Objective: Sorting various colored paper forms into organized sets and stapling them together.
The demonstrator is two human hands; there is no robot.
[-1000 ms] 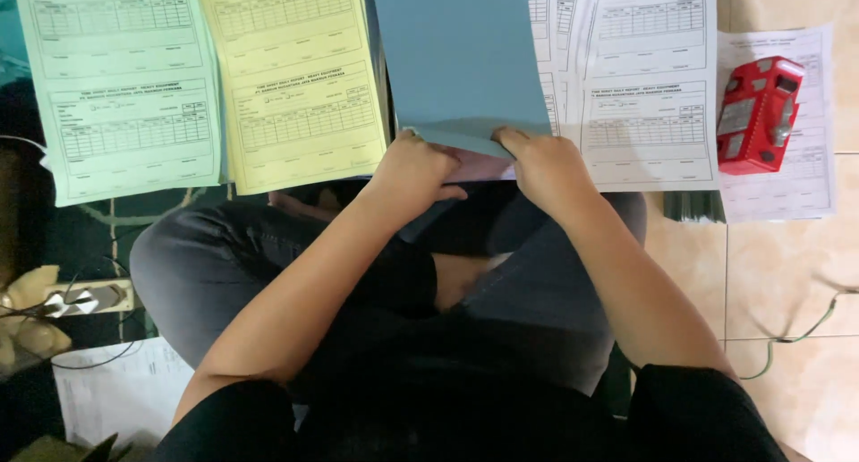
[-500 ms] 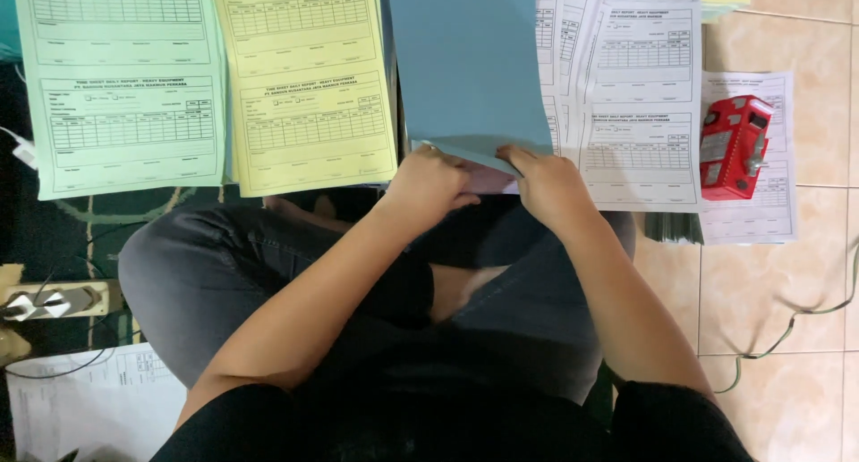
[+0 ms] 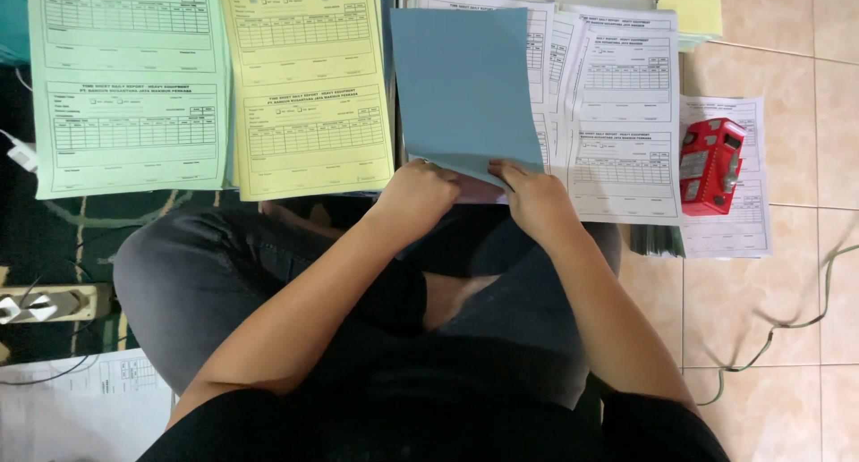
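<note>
Lap: the person is sitting cross-legged on the tiled floor [image 3: 769,319], grey trousers [image 3: 206,283] filling the near part of the view, both forearms reaching forward.
Left hand [image 3: 420,198]: it is curling closed at the lower left edge of the blue sheet [image 3: 461,91], fingers folded over and pinching that edge.
Right hand [image 3: 535,203]: it is closing on the lower right corner of the same blue sheet, thumb and fingers gripping it; the two hands are lying just beside each other.
Blue sheet: it is rising away from the hands, its bottom edge sitting in their grip and its upper part lying over the white forms [image 3: 622,122], between the yellow form and the white pile.
Under the hands: a pale sheet is showing just below the blue one; what it is cannot be told.
Yellow form [image 3: 304,86]: it is lying flat just left of the blue sheet.
Green form [image 3: 125,86]: it is lying further left, beside the yellow one.
Red stapler-like tool [image 3: 711,165]: it is resting on a white paper right of the right hand, apart from it.
Power strip [image 3: 54,303]: it is lying at the left edge near the knee.
Green cable [image 3: 787,323]: it is trailing across the tiles at the right.
</note>
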